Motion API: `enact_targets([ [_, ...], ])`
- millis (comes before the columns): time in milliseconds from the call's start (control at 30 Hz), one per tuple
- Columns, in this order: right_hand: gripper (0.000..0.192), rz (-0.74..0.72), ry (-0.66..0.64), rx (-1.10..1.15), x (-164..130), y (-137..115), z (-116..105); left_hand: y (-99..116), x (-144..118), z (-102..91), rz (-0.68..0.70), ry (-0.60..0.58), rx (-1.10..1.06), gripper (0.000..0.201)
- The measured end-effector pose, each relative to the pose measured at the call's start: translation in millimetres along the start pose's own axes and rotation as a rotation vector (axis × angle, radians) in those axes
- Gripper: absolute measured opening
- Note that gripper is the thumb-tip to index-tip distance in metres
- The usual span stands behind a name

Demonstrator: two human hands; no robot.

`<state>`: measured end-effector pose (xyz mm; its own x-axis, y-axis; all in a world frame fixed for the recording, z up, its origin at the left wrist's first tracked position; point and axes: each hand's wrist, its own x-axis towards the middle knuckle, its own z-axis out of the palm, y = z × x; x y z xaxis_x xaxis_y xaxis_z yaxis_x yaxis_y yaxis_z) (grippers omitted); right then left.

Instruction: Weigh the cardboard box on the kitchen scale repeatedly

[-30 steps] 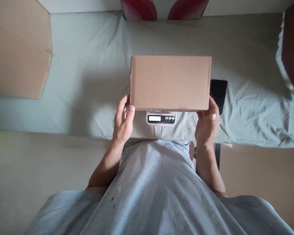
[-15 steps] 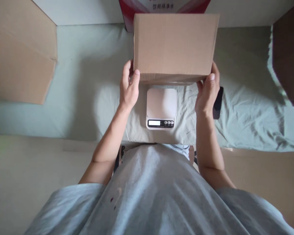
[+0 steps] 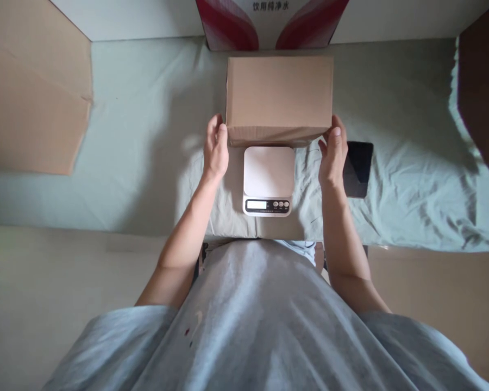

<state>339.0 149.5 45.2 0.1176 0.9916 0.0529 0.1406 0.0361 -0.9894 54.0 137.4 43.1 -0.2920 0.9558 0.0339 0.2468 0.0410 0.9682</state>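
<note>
A closed brown cardboard box stands on the cloth-covered table, its near bottom edge right behind a white digital kitchen scale. The scale has a lit display and buttons on its front, and nothing lies on its plate. My left hand is at the box's near left corner, thumb and fingers apart, just beside the cardboard. At the near right corner is my right hand, its thumb up along the edge and fingers loosely bent. Whether fingertips still touch the box's sides is hard to see.
A black phone or tablet lies right of my right hand. Behind the box stands a red and white carton with printed characters. A large cardboard piece is at the left, a dark brown panel at the right. Pale green cloth covers the table.
The cardboard box has come down from the air to the table behind the scale. My thumbs have moved off its front corners, and my right hand has shifted slightly left, uncovering the black device.
</note>
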Motion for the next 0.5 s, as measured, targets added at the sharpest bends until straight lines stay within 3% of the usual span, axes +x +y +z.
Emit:
enact_targets([
  [200,0.071,0.121,0.109,0.06,-5.2,19.8,-2.7,-36.9,6.8,-12.2,0.048,0.07,-0.012,0.061],
  [367,0.078,0.078,0.168,0.024,-8.0,37.1,3.6,-56.6,3.6,-4.8,0.104,0.178,0.037,0.055],
  [500,0.067,0.033,0.183,-0.019,-13.8,38.2,7.1,-60.1,-4.6,1.0,0.1,0.197,0.105,0.043],
])
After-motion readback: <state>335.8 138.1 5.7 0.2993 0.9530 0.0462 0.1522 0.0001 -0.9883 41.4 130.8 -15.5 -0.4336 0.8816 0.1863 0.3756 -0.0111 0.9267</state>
